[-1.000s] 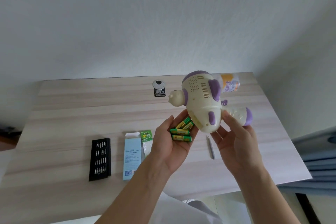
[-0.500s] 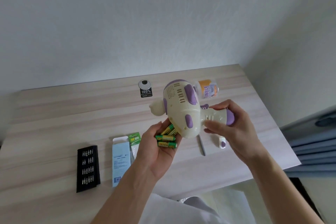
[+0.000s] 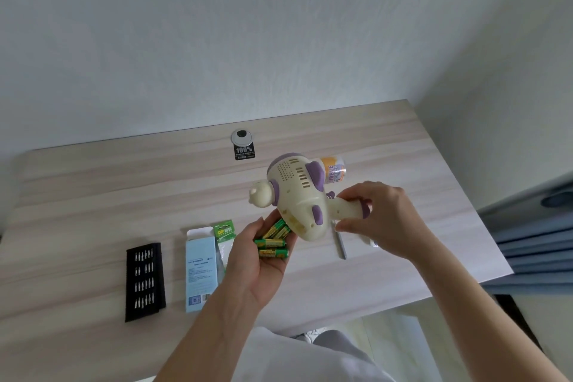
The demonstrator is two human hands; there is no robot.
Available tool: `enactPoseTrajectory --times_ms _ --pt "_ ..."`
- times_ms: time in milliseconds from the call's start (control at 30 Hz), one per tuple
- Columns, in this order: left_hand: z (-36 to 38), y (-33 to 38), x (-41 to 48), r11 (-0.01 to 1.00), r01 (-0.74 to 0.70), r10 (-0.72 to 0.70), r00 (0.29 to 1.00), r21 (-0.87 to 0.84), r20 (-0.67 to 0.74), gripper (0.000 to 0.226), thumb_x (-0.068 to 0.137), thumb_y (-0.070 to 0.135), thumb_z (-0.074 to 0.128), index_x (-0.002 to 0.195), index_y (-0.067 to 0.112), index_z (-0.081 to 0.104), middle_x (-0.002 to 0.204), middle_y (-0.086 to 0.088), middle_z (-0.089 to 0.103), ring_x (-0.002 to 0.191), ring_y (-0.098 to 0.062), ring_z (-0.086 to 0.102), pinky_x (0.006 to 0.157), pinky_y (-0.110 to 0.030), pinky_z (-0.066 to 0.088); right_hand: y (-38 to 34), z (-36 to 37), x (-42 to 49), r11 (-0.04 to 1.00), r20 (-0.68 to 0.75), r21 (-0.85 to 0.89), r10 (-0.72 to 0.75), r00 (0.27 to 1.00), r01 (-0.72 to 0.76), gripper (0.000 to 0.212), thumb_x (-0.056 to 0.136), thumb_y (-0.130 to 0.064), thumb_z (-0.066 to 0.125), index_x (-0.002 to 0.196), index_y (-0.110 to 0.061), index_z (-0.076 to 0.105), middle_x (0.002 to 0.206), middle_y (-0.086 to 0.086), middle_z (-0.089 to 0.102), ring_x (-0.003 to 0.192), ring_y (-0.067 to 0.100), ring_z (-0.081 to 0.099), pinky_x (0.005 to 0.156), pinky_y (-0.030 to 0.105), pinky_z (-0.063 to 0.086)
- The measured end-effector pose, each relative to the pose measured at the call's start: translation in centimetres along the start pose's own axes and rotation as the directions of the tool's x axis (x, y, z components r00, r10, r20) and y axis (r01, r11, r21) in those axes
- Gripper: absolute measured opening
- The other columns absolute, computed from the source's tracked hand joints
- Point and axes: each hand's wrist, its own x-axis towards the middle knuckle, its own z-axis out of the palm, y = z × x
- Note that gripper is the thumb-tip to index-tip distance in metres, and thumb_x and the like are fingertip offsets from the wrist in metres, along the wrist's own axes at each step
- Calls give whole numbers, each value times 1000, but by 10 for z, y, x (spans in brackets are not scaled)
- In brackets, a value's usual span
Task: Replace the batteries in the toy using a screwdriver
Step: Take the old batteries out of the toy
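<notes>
above the table (image 3: 93, 195) the toy (image 3: 297, 195) is held up, its handle gripped by the curled fingers of the right hand (image 3: 381, 220), its long side pointing left. just under the toy, green batteries (image 3: 271, 243) are cupped in the half-curled left hand (image 3: 257, 263). "bubble" is read on the bottle (image 3: 335, 170) behind the toy, "gp" on the pack (image 3: 224, 231) left of it. maybe a screwdriver (image 3: 341, 245) is laid below.

open tabletop (image 3: 77, 195) left of bit case (image 3: 144, 281) — box (image 3: 201, 270), battery pack (image 3: 224, 234) crowd the centre
</notes>
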Motion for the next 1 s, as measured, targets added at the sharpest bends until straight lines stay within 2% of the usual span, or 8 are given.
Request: enactPoseTrajectory --times_ms 167,300,367,433,533,700,767,1000 --pt "-3 3 11 998 -37 40 998 56 -58 28 103 18 48 106 -2 67 100 -18 76 83 -27 74 70 -36 64 16 25 8 999 35 -30 20 999 -19 37 64 -28 89 97 -25 73 84 -11 68 76 5 57 68 22 44" --pt "-9 3 26 993 -37 48 994 112 -101 30 104 18 47 107 -2 69 94 -18 77 90 -28 72 77 -37 61 30 56 16 991 35 3 132 991 -133 35 66 -23 85 98 -24 72 90 -5 71 89 16 59 73 30 44" --pt "-11 2 35 993 -50 64 990 111 -129 31 104 18 47 104 -3 69 94 -19 77 96 -30 71 85 -39 58 37 72 18 981 72 32 190 979 -192 27 67 -23 83 91 -24 72 83 -6 72 82 17 62 72 30 49" --pt "-14 2 45 989 -66 84 986 130 -141 33 105 17 46 101 -4 70 94 -19 76 96 -30 70 90 -40 57 47 89 19 976 100 45 210 973 -215 16 70 -24 80 74 -19 65 64 -8 62 63 13 54 58 17 41" --pt "-19 2 58 979 -69 95 987 192 -130 34 104 17 45 101 -4 71 99 -19 76 96 -29 72 87 -38 59 61 118 15 940 96 212 252 963 -267 32 76 -23 77 60 -8 55 49 -4 45 49 8 35 48 20 28" --pt "-33 8 72 990 -65 76 994 128 -79 34 104 13 41 95 -5 69 100 -20 73 81 -29 73 83 -36 54 82 159 9 832 112 405 366 924 -379 33 75 -28 83 69 -4 61 56 9 53 56 10 40 56 28 35" --pt "-40 13 72 997 -55 59 996 53 -67 31 104 13 44 98 -6 68 103 -20 73 87 -30 74 87 -36 59 85 167 10 795 123 468 373 919 -385 30 71 -30 88 74 -9 67 62 12 63 59 8 51 58 25 41" --pt "-64 22 65 999 -37 37 996 9 -81 27 100 13 48 108 -4 67 115 -19 72 100 -30 73 92 -39 57 90 181 14 754 117 521 401 908 -400 26 66 -26 93 77 -15 72 61 -11 66 60 -4 60 63 16 45"
